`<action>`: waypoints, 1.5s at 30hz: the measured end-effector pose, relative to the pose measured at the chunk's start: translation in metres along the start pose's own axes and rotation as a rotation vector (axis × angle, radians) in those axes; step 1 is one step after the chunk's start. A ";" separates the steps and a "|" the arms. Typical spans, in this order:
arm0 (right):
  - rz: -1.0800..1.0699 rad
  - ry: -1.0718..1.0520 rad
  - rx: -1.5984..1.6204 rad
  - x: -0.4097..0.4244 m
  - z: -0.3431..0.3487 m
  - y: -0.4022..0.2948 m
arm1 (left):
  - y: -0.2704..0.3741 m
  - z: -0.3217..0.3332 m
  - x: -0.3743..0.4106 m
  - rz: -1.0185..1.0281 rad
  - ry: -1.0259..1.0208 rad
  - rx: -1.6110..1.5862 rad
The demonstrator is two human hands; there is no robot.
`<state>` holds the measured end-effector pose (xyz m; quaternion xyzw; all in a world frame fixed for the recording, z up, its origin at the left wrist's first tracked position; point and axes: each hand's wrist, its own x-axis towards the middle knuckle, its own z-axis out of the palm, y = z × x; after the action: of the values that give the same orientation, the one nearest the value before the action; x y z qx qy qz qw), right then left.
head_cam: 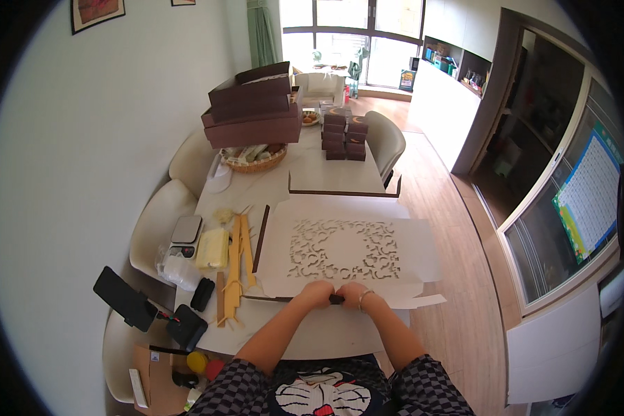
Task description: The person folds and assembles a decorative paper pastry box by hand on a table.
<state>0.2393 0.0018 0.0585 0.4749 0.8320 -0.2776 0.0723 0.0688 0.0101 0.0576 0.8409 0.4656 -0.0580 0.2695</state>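
Note:
A large flat box blank of cardboard point(346, 249), white inside with a cut-out scroll pattern, lies on the table before me. Its dark outer side shows along some raised edge flaps. My left hand point(317, 294) grips the near edge flap close to its middle. Right beside it, my right hand point(352, 295), with a bracelet at the wrist, grips the same flap. A short dark stretch of the flap shows between the two hands. The fingertips are partly hidden behind the edge.
Yellow-brown strips point(233, 270), a yellow pack point(212, 248), a digital scale point(186, 230) and a black phone on a stand point(125, 299) are at the left. Farther back stand stacked dark box parts point(255, 125), a wicker basket point(255, 164) and small dark boxes point(345, 138).

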 end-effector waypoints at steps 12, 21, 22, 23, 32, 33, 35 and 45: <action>-0.046 0.445 -0.124 -0.111 0.028 0.033 | 0.068 0.033 -0.022 0.216 0.140 0.086; 0.181 0.024 -0.063 -0.073 -0.002 0.050 | 0.080 0.033 0.031 0.206 0.108 0.123; 0.163 0.023 -0.044 -0.070 -0.009 0.051 | 0.080 0.027 0.035 0.199 0.090 0.106; 0.213 -0.016 0.030 -0.068 -0.014 0.051 | 0.078 0.025 0.038 0.219 0.078 0.071; 0.192 0.014 -0.063 -0.085 -0.003 0.066 | 0.073 0.025 0.030 0.187 -0.016 0.068; 0.219 0.064 -0.068 -0.098 0.002 0.069 | 0.069 0.032 0.023 0.205 0.027 0.074; 0.250 0.195 -0.046 -0.118 0.016 0.082 | 0.066 0.041 0.017 0.235 0.087 0.092; 0.361 0.051 -0.053 -0.105 -0.016 0.108 | 0.054 0.018 0.045 0.241 0.036 0.085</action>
<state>0.3877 -0.0259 0.0697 0.6213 0.7418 -0.2261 0.1124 0.1408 0.0119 0.0482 0.9023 0.3632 -0.0299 0.2303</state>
